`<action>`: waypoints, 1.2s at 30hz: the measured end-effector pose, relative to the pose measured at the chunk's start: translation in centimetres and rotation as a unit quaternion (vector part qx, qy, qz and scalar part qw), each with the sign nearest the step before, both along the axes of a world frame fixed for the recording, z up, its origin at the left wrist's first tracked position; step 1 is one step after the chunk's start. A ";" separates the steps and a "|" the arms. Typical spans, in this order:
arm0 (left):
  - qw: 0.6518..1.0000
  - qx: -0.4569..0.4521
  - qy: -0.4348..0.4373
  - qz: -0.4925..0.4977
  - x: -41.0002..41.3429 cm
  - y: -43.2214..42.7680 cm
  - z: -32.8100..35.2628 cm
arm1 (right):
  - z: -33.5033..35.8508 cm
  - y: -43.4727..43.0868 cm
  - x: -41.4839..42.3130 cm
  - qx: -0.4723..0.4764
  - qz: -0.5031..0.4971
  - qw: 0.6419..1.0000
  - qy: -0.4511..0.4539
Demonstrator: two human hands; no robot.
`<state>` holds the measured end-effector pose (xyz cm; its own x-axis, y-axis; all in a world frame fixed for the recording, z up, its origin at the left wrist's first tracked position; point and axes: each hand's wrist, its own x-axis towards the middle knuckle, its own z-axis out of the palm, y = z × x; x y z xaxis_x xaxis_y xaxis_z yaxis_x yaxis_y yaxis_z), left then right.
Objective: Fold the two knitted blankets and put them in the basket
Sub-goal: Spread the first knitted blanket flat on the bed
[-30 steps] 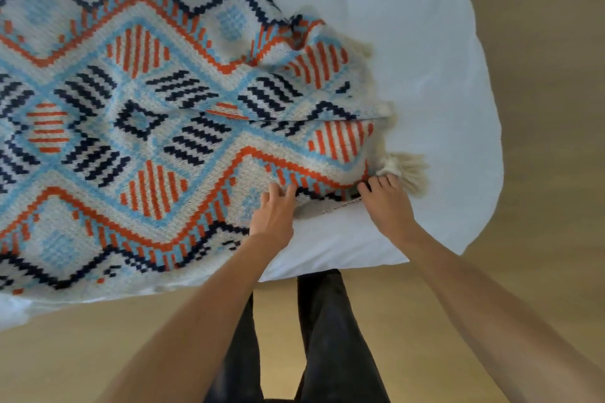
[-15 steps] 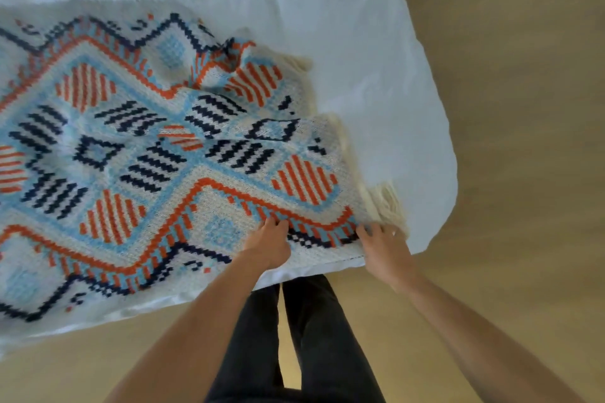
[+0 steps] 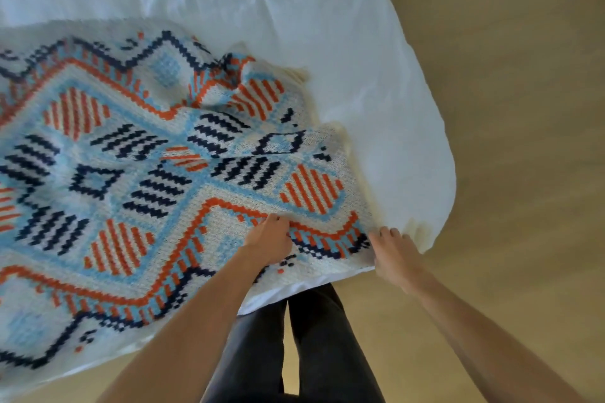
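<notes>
Head view, sole entry.
- Knitted blanket [image 3: 157, 173]: orange, navy and pale blue. It lies spread on the white bed sheet [image 3: 376, 75] and is rumpled near its far right edge.
- Left hand [image 3: 270, 235]: fingers curled, bunching the near border.
- Right hand [image 3: 396, 252]: fingers gripping the near right corner, beside the cream fringe [image 3: 422, 232].
- Basket, second blanket: not in view.
- Risk, as I judge it: both grips sit close together, so a lift could drag the far side and skew the fold. The loose knit may slide off the bed.

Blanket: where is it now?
Head view, left and centre: the blanket lies spread on the bed, its near right corner gripped by the left hand and right hand.
</notes>
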<state>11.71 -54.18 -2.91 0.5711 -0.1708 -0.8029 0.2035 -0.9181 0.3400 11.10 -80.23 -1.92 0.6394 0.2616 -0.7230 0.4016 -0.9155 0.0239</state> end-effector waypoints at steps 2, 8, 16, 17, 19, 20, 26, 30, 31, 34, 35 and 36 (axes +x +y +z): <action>1.000 -0.007 -0.017 0.008 1.5 1.9 0.5 | 0.4 2.3 1.6 0.010 -0.005 1.000 -0.023; 0.989 0.001 -0.116 0.090 7.8 7.6 2.1 | 1.5 10.4 9.4 0.083 -0.025 0.990 -0.115; 0.951 0.003 -0.278 0.135 17.0 11.3 3.1 | 2.0 19.2 19.1 0.189 -0.029 0.960 -0.205; 0.947 0.020 -0.294 0.127 17.8 11.8 3.0 | 1.9 19.9 20.0 0.200 -0.025 0.957 -0.209; 0.936 0.044 -0.328 0.117 19.6 13.1 2.4 | 1.4 21.4 22.5 0.224 -0.014 0.950 -0.215; 0.932 0.047 -0.339 0.120 20.6 13.7 2.1 | 1.2 22.1 23.7 0.241 -0.009 0.946 -0.217; 0.951 0.122 -0.283 0.032 25.0 16.4 -0.3 | -1.2 26.6 29.4 0.332 -0.022 0.927 -0.173; 0.962 0.172 -0.208 0.030 23.5 17.3 -1.5 | -3.0 27.4 29.9 0.255 0.105 0.957 -0.085; 0.963 0.187 -0.187 0.048 22.9 17.5 -1.6 | -3.4 27.4 29.5 0.227 0.126 0.962 -0.080; 0.966 0.209 -0.112 0.099 22.0 18.5 -1.6 | -4.2 27.2 28.4 0.194 0.118 0.969 -0.096; 0.969 0.208 -0.086 0.106 22.1 18.8 -1.5 | -4.4 27.2 28.3 0.198 0.107 0.969 -0.100; 0.970 0.208 -0.065 0.105 22.4 19.1 -1.4 | -4.4 27.1 28.4 0.201 0.101 0.968 -0.109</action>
<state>34.15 -35.04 -4.30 0.6594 0.2827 -0.6966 0.3804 -0.9247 -0.0152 39.50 -53.12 -6.36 0.6725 0.6290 -0.3900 0.5986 -0.7722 -0.2132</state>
